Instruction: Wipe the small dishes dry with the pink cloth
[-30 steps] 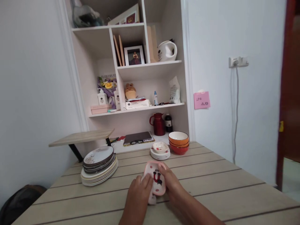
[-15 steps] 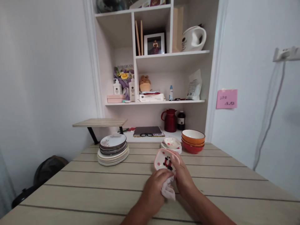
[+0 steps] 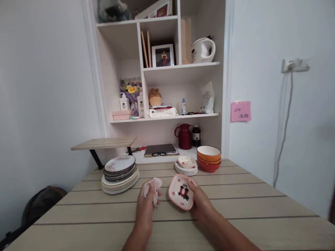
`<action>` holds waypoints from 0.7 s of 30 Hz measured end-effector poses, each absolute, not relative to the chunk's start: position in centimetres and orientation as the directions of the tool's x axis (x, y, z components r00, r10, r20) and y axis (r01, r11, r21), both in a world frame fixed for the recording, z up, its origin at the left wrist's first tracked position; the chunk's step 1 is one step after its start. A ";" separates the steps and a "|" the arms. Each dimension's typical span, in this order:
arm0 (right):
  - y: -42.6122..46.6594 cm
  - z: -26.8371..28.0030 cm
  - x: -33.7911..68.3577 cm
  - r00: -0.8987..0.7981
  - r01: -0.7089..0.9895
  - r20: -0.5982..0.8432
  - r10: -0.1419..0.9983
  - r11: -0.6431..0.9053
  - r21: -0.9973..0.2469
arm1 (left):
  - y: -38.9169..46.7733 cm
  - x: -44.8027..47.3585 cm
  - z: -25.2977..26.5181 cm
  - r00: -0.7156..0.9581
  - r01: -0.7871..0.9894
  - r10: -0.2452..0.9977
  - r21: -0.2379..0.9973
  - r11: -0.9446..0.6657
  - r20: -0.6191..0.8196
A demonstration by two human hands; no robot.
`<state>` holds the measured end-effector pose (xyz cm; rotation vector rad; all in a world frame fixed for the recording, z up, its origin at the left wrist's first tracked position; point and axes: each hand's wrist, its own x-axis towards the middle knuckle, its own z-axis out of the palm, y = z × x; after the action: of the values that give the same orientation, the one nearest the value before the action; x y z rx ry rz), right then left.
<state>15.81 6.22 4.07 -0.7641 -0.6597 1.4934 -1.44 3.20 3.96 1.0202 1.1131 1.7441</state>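
Note:
In my right hand point(image 3: 201, 200) is a small square dish point(image 3: 180, 191) with a pink rim, pink dots and a red-and-black cartoon print; my thumb lies on its inner edge. It is tilted so its inside faces me. My left hand point(image 3: 146, 202) is closed around a crumpled pale pink cloth point(image 3: 154, 188), to the left of the dish and apart from it. Beyond the dish, another small patterned dish point(image 3: 186, 161) rests on a stack of small white plates point(image 3: 186, 171).
Stacked plates point(image 3: 120, 174) stand at the left, by a small raised wooden shelf point(image 3: 104, 143). Orange and red bowls point(image 3: 208, 158) are stacked at the back right. Behind are a laptop-like dark slab point(image 3: 160, 149), glasses, a red jug point(image 3: 184, 136) and a dark bottle point(image 3: 196, 136).
My left hand has drawn the cloth away from the dish, to the left. The dish, still in my right hand, now shows its whole inside. The view has shifted slightly.

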 end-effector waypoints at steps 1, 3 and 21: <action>6.2 3.9 15.7 -0.021 -0.608 -0.090 0.996 -0.084 -0.790 | 3.0 -1.3 4.2 -0.304 -0.285 0.941 0.929 -0.237 0.146; 6.1 3.7 15.5 -0.062 -0.591 -0.103 0.993 -0.120 -0.797 | 2.5 -1.1 4.6 -0.253 -0.366 0.961 0.908 -0.204 0.114; 3.4 4.7 13.6 -0.283 -0.509 0.014 0.959 -0.138 -0.850 | 3.1 0.0 2.2 0.038 0.793 0.674 0.388 -0.469 0.738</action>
<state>13.59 3.41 4.73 -0.6846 -0.9395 1.6686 0.04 3.08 2.23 2.3504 1.6747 1.5353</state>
